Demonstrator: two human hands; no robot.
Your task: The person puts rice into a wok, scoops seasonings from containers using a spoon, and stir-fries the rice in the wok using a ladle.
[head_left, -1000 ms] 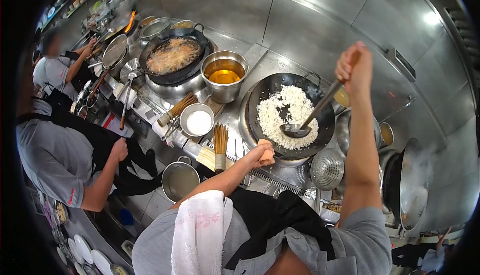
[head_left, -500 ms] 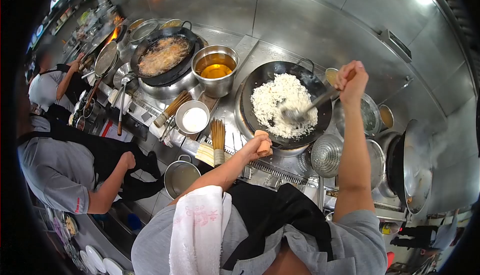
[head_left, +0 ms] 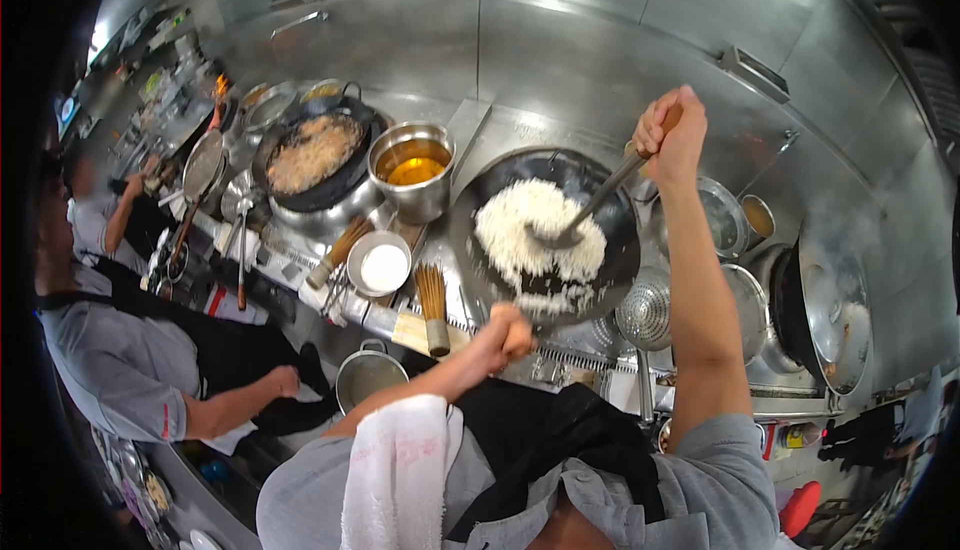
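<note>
A black wok (head_left: 622, 262) stands on the burner in front of me, with a mound of white rice (head_left: 520, 212) in it and loose grains spread toward its near side. Raised over the wok's right side, my right hand (head_left: 672, 138) is closed around the wooden handle of a long metal ladle (head_left: 608, 188). The ladle's head rests in the rice. My left hand (head_left: 503, 338) is closed at the wok's near edge, around its handle, most of which the fingers hide.
To the left are a pot of amber oil (head_left: 413, 168), a bowl of white powder (head_left: 382, 266), a bamboo brush (head_left: 432, 305) and a second wok (head_left: 318, 155) of frying food. A perforated skimmer (head_left: 645, 310) lies right. A co-worker's hand (head_left: 283, 381) is at far left.
The rice has shifted within the wok, with grains now scattered near its front edge. The wok and my left hand have come slightly nearer me. My right hand has moved a little left and up.
</note>
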